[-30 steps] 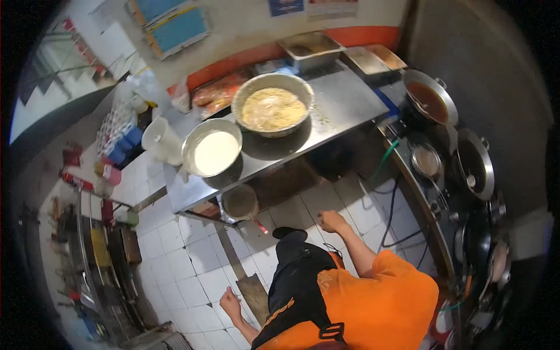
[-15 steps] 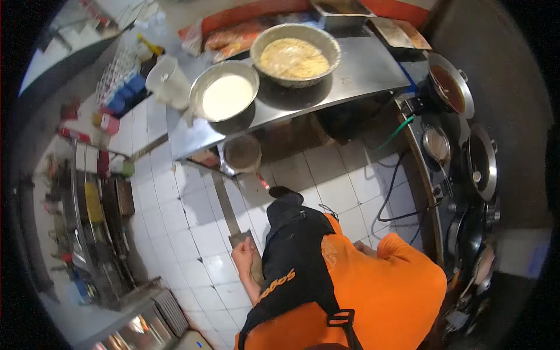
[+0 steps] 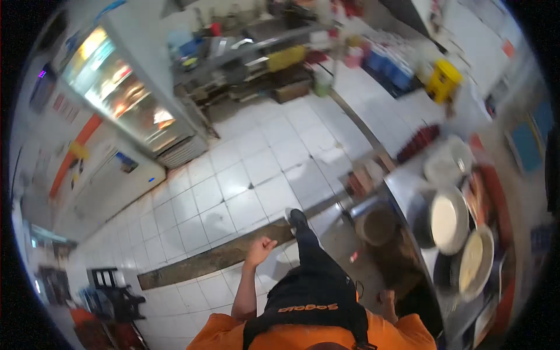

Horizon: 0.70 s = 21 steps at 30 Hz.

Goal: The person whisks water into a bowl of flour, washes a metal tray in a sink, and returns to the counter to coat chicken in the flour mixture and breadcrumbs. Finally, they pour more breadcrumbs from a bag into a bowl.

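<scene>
My left hand (image 3: 261,251) hangs in the air ahead of my body, above the tiled floor. Its fingers are curled in and I see nothing in them. Low at my other side is my right hand (image 3: 387,296), small and blurred, near the steel table (image 3: 417,219); its fingers cannot be made out. A bowl of white batter (image 3: 445,221) stands on that table, and beside it a larger bowl with pale yellowish contents (image 3: 473,259). Neither hand touches them. I wear a black apron (image 3: 309,294), and one shoe (image 3: 296,218) is stepping forward.
A brown strip (image 3: 216,256) crosses the white floor tiles. A glass-door fridge (image 3: 125,87) and a white chest freezer (image 3: 114,184) stand at left, a black chair (image 3: 111,294) lower left. Cluttered shelving (image 3: 251,55) runs along the back; a yellow container (image 3: 444,81) stands upper right.
My view has turned left, away from the stoves and pans. The steel table with its bowls has shifted to the right edge; the fridge and freezer have come fully into view.
</scene>
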Tool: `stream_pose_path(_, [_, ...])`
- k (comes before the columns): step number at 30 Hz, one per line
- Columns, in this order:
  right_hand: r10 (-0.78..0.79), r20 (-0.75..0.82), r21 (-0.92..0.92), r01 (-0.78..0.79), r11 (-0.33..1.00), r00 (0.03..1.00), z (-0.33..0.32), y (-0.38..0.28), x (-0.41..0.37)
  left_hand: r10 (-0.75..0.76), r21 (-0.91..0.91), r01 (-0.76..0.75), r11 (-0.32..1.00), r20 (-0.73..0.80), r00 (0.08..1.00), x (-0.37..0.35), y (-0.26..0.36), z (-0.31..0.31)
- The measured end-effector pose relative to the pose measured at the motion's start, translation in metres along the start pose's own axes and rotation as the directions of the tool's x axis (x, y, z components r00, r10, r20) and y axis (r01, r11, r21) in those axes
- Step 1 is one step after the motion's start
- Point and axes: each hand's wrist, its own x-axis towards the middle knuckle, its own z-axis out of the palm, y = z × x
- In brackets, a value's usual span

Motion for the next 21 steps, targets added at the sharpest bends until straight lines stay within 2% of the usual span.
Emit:
stream_pose_path(1, [-0.039,-0.081,-0.259,0.017,0.966,0.996,0.032,-0.051,-0.014,-0.103,0.037,0.102,0.994,0.049,0.993,0.017,-0.012,-0.009])
stream_pose_path(2, [-0.233,0.253,-0.582,0.340,0.739,0.939,0.026,-0.029,0.060,-0.211,0.074,0.203,0.976,0.109,0.971,0.026,-0.027,-0.014])
stream_pose_path(3, [-0.390,0.548,-0.650,0.670,0.358,0.740,0.044,-0.051,0.071,-0.213,0.100,0.208,0.973,0.049,0.976,0.040,-0.051,-0.019])
stream_pose_path(4, [-0.196,0.355,-0.613,0.386,0.690,0.914,0.073,-0.074,0.088,-0.227,0.042,0.228,0.973,-0.034,0.973,0.051,-0.072,-0.020])
stream_pose_path(5, [0.019,0.125,-0.442,0.038,0.896,0.992,0.124,-0.137,0.058,-0.246,-0.019,0.246,0.969,-0.113,0.963,0.060,-0.101,-0.018])
stream_pose_path(6, [-0.012,0.266,-0.298,0.094,0.950,0.964,0.146,-0.155,0.081,-0.154,0.279,0.166,0.946,-0.064,0.986,0.065,-0.130,-0.021])
stream_pose_path(7, [-0.055,0.399,-0.142,0.121,0.982,0.915,0.171,-0.170,0.100,-0.087,0.551,0.066,0.832,0.013,0.996,0.066,-0.155,-0.025])
stream_pose_path(8, [-0.068,0.422,-0.146,0.142,0.979,0.904,0.202,-0.191,0.131,-0.315,0.422,0.312,0.851,-0.065,0.947,0.062,-0.197,-0.014])
stream_pose_path(9, [-0.167,0.531,-0.404,0.422,0.812,0.831,0.227,-0.213,0.166,-0.014,0.483,0.073,0.872,-0.125,0.992,0.044,-0.236,0.000])
stream_pose_path(10, [-0.211,0.648,-0.566,0.648,0.509,0.732,0.254,-0.240,0.177,-0.709,0.116,0.703,0.702,0.020,0.705,0.011,-0.212,-0.014])
stream_pose_path(11, [-0.447,0.785,0.133,0.588,0.798,0.428,0.263,-0.244,0.210,-0.824,0.044,0.823,0.566,0.074,0.562,-0.002,-0.195,-0.024])
stream_pose_path(12, [-0.368,0.753,-0.241,0.749,0.618,0.546,0.298,-0.284,0.217,-0.838,0.004,0.839,0.544,0.057,0.543,-0.006,-0.190,-0.034])
stream_pose_path(13, [-0.279,0.703,-0.634,0.754,0.171,0.654,0.336,-0.325,0.223,-0.856,-0.033,0.857,0.514,0.036,0.515,-0.008,-0.182,-0.046])
stream_pose_path(14, [-0.186,0.639,-0.767,0.601,-0.225,0.746,0.375,-0.366,0.234,-0.871,-0.070,0.869,0.490,0.010,0.492,0.006,-0.175,-0.063])
stream_pose_path(15, [-0.321,0.550,-0.785,0.608,0.117,0.771,0.417,-0.438,0.172,-0.888,-0.108,0.883,0.457,-0.001,0.459,0.015,-0.170,-0.074])
stream_pose_path(17, [-0.324,0.493,-0.790,0.572,0.222,0.807,0.502,-0.508,0.186,-0.910,-0.187,0.892,0.411,-0.021,0.415,0.055,-0.164,-0.093])
stream_pose_path(18, [-0.430,0.655,-0.672,0.740,0.047,0.622,0.546,-0.526,0.221,-0.917,-0.225,0.892,0.393,-0.030,0.397,0.075,-0.161,-0.099])
stream_pose_path(19, [-0.483,0.784,-0.511,0.847,-0.145,0.390,0.579,-0.538,0.262,-0.922,-0.261,0.886,0.383,-0.041,0.386,0.095,-0.160,-0.104])
stream_pose_path(20, [-0.292,0.486,-0.613,0.559,0.558,0.824,0.633,-0.613,0.156,-0.922,-0.297,0.876,0.380,-0.048,0.384,0.117,-0.161,-0.107])
stream_pose_path(21, [-0.377,0.563,-0.591,0.677,0.439,0.736,0.682,-0.637,0.163,-0.920,-0.333,0.862,0.383,-0.053,0.388,0.139,-0.163,-0.108])
